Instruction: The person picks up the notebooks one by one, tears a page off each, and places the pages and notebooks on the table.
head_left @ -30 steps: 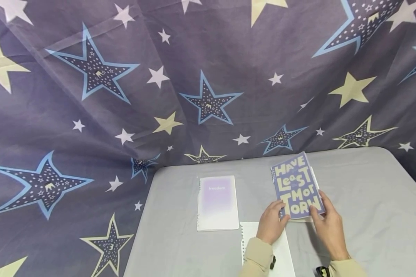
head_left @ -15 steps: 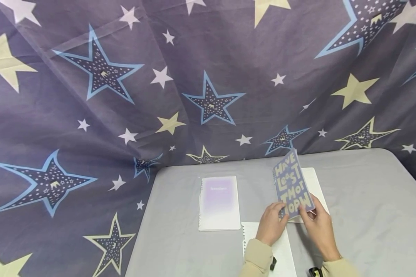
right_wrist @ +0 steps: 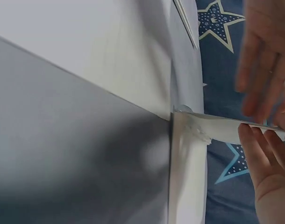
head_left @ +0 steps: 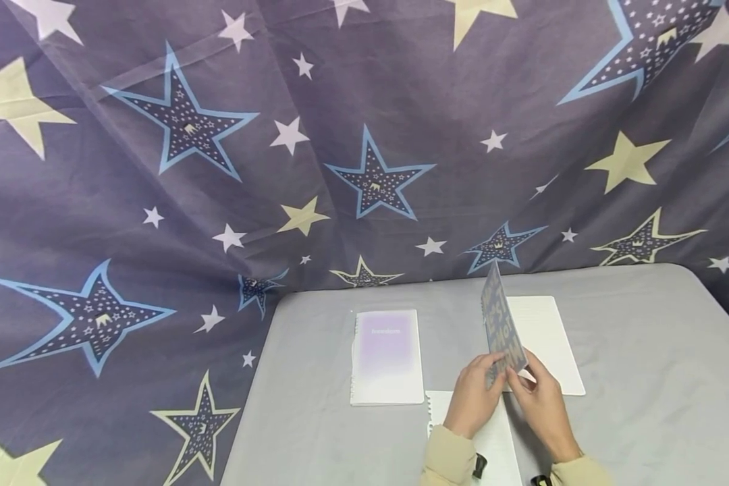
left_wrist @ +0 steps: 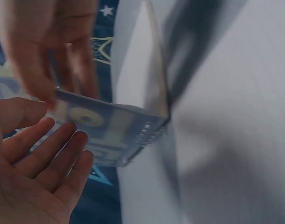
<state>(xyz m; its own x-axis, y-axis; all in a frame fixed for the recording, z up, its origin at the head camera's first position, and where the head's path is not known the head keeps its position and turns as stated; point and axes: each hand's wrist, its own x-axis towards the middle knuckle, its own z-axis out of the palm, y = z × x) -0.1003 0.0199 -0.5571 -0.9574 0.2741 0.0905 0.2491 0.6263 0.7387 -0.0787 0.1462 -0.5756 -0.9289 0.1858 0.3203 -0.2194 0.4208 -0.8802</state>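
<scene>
A spiral notebook with a blue-purple lettered cover (head_left: 499,327) lies at the right of the bed-like surface, its cover raised nearly upright. White inner pages (head_left: 547,344) show to the right of it. My right hand (head_left: 542,408) pinches the cover's near free edge, thumb on the lettered side and fingers behind. My left hand (head_left: 474,395) is at the lettered face near the binding; in the left wrist view its fingers (left_wrist: 63,140) are loosely extended against the cover. The right wrist view shows the pale back of the cover (right_wrist: 222,128) above my right fingers.
A white-and-lilac "freedom" notebook (head_left: 387,358) lies to the left. Under my left forearm is a white sheet with a punched edge (head_left: 501,442). The surface has a grey cloth (head_left: 316,432); a star-patterned curtain (head_left: 316,263) hangs behind and to the left.
The lettered cover has swung up and leftward from nearly flat, exposing the white pages beneath. My right hand has moved left with it, while my left hand has stayed by the binding.
</scene>
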